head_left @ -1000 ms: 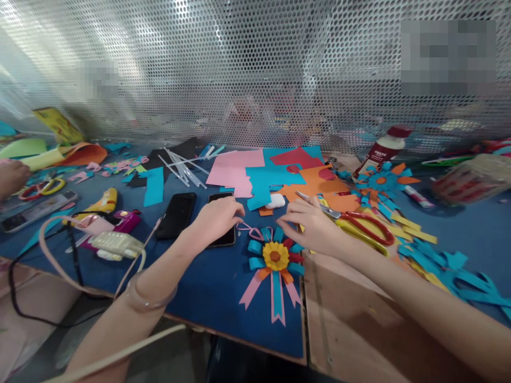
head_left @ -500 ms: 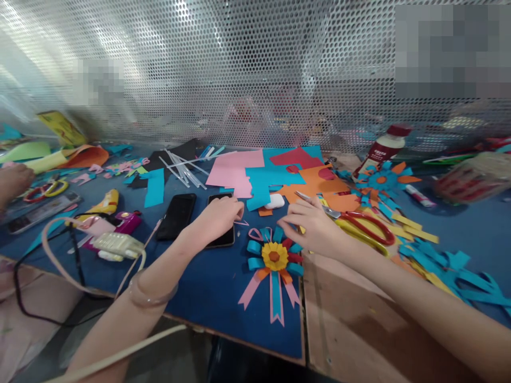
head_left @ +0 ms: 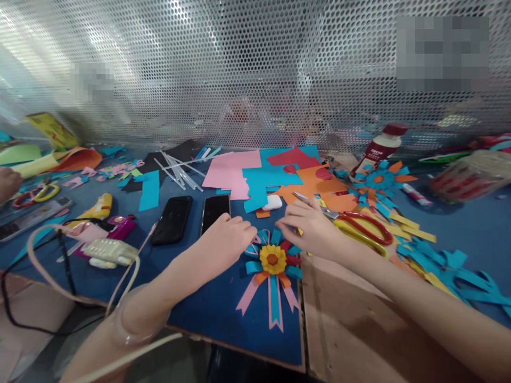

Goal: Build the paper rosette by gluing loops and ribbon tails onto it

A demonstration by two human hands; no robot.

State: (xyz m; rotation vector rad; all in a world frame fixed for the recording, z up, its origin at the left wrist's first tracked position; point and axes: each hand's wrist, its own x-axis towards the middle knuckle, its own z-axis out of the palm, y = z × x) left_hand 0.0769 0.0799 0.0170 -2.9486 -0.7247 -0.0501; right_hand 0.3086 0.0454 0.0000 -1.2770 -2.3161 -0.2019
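A paper rosette (head_left: pixel 273 259) lies on the blue table, with a yellow pleated centre, blue and red loops around it, and pink and blue tails pointing toward me. My left hand (head_left: pixel 233 234) is at its upper left edge, fingers pinched on a small pink paper loop (head_left: pixel 250 249) that is partly hidden by the fingertips. Just above the rosette's upper right, my right hand (head_left: pixel 307 226) has curved fingers spread apart, with nothing visible in them. Behind that hand lie scissors (head_left: pixel 365 230) with red and yellow handles.
Two phones (head_left: pixel 172 221) lie left of the rosette, near a glue gun (head_left: pixel 106 250) and cords. Coloured paper sheets (head_left: pixel 233 169) and white sticks (head_left: pixel 181 170) are behind. A bottle (head_left: pixel 377 151), another paper flower (head_left: pixel 380 180) and blue strips (head_left: pixel 451 266) are right. Another person's hand (head_left: pixel 8 183) is far left.
My left hand has moved right and toward me, bringing the small pink loop to the rosette's upper left edge. My right hand has stayed nearly in place.
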